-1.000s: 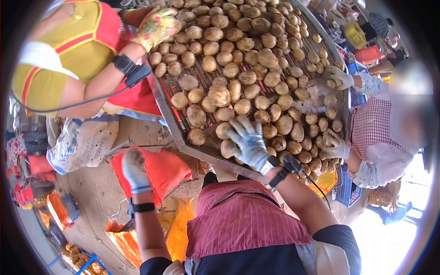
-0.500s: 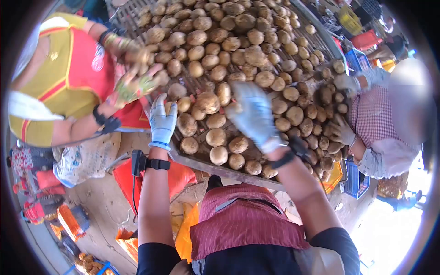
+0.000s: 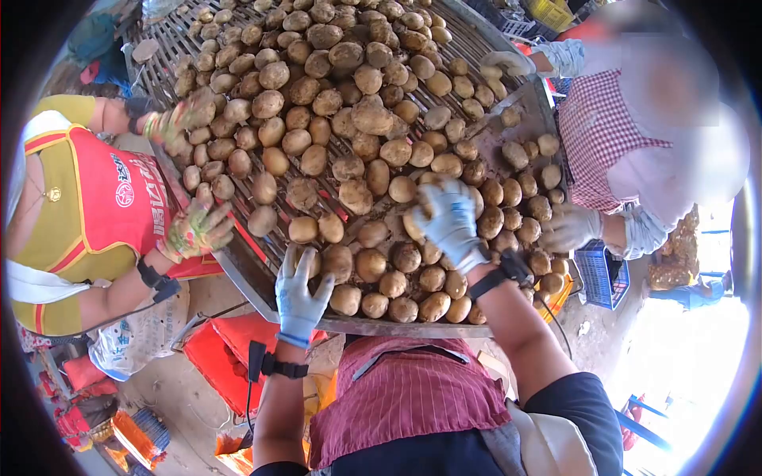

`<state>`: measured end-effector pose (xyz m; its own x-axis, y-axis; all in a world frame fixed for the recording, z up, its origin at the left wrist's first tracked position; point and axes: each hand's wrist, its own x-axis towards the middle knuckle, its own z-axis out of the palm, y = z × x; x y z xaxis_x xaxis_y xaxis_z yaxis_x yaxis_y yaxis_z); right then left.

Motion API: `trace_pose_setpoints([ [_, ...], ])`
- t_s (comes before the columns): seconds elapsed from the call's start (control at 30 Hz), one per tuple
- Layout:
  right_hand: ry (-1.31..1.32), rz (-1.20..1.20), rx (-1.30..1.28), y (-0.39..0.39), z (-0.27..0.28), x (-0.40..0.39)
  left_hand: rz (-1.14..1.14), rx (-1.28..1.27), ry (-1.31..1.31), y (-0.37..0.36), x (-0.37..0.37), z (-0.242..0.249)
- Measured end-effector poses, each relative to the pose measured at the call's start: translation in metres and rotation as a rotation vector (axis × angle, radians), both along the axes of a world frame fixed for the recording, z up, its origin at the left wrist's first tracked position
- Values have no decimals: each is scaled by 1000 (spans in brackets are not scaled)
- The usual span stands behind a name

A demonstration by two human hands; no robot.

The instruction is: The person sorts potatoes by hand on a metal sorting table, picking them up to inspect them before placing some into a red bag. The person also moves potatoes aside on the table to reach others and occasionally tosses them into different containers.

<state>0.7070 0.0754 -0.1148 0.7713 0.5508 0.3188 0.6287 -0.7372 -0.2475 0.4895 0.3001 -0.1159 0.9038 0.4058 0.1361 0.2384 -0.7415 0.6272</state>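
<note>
Left hand [image 3: 300, 292] gloved, fingers spread flat over a potato [image 3: 308, 260] at lower-centre tray edge [image 3: 238, 278]; right hand [image 3: 451, 222] curled over hidden potatoes, grasp unclear; co-workers cropped.

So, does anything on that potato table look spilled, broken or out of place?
Nothing stands out. The potatoes lie loose on the slatted table, none over its edge. The left hand rests at the rim; the right hand is among them.

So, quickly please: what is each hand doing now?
Left hand: open, fingers spread on a potato at the tray edge.
Right hand: curled over potatoes; grip cannot be told.
</note>
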Motion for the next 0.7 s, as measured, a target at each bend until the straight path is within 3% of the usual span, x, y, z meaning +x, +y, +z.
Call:
trace_pose_setpoints([
  [0.1, -133, -168, -243, -55, -7, 58, 108, 184, -72, 17, -17, -4],
  [0.17, 191, -310, -188, -71, -22, 96, 171, 216, -63, 28, -24, -16],
  [0.2, -33, -183, -211, -70, -17, 115, 143, 268, -87, 27, -29, -20],
  [0.23, -59, -208, -227, -65, -18, 130, 119, 318, -112, 26, -29, -25],
  [0.3, 100, -136, -231, -23, 23, 132, 116, 298, -110, 25, -28, -27],
  [0.37, 375, -26, -234, 11, 12, 136, 154, 296, -103, 25, -27, -24],
  [0.43, -13, 40, -553, 33, -29, 145, 158, 283, -86, 25, -25, -20],
  [0.47, -50, 93, -669, 39, -18, 145, 166, 281, -84, 25, -25, -22],
  [0.57, 34, 90, -538, 31, -21, 145, 178, 291, -78, 28, -28, -29],
  [0.63, 125, 92, -591, 16, -4, 117, 197, 331, -89, 27, -29, -30],
  [0.7, 328, -66, -234, -15, -19, 89, 207, 299, -55, 26, -26, -23],
])
